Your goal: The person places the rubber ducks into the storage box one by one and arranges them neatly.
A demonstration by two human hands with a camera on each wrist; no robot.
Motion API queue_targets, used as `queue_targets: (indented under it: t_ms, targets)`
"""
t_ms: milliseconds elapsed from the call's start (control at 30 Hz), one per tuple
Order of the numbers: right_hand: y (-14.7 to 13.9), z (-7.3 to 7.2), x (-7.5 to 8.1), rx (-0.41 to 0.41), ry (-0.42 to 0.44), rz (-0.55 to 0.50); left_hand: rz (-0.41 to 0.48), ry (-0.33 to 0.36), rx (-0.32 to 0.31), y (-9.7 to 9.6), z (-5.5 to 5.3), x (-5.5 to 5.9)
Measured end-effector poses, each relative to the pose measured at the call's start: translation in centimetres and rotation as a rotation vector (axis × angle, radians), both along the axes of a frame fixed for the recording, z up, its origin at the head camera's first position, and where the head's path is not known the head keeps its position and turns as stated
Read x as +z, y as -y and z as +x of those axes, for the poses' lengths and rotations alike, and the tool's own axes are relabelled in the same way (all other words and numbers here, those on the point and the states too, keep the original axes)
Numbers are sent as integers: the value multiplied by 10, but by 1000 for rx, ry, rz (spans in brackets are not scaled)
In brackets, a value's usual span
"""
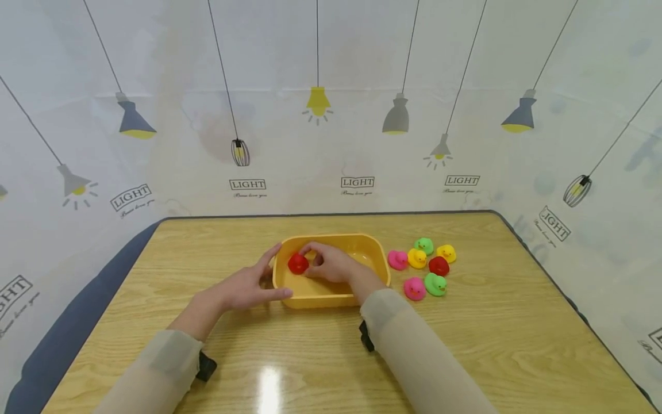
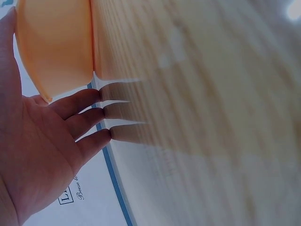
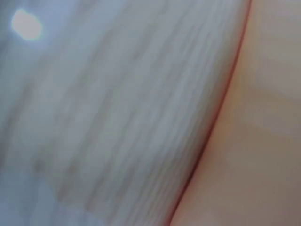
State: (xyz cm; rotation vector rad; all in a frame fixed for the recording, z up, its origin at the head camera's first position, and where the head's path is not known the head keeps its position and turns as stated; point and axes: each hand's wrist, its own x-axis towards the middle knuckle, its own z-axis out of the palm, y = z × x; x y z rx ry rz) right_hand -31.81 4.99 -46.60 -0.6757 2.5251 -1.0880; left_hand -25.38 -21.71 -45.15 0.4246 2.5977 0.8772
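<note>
My right hand [image 1: 333, 263] reaches inside a yellow plastic bin [image 1: 326, 301], its thumb and forefinger pinching the right side of a red rubber duck [image 1: 297, 264] near the bin's left end. In the head view, my left hand [image 1: 253, 286] spans that end from outside, with the forefinger along the far corner and the thumb at the near rim. The left wrist view shows the left hand [image 2: 49, 132] with fingers spread, several fingertips down at the tabletop beside the bin [image 2: 56, 42]. Only the bin's wall [image 3: 254, 141] and wood show in the right wrist view.
Right of the bin stands a loose group of rubber ducks: pink [image 1: 415, 288], green [image 1: 435, 284], yellow [image 1: 446, 253] and red [image 1: 439, 266] among them. The wooden table [image 1: 517, 322] ends at a wall covering [image 1: 289, 195] printed with lamps.
</note>
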Motion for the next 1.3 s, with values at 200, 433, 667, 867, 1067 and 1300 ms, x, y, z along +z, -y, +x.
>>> queue_targets:
  t_ms: [200, 433, 667, 867, 1067, 1300]
  targets:
    - [-6, 2, 12, -15, 90, -77, -5, 4, -3, -2, 0, 2]
    - [-25, 11, 40, 45, 31, -77, -12, 6, 0, -3, 1, 3]
    - [-61, 23, 57, 62, -43, -106, -2, -6, -6, -1, 0, 3]
    - [-99, 35, 64, 42, -71, -90, -12, -12, 0, 0, -2, 0]
    - [-146, 46, 62, 8, -116, -86, -11, -16, -2, -1, -2, -1]
    - [-200, 59, 56, -71, -129, -1, -14, -10, 4, -2, -1, 1]
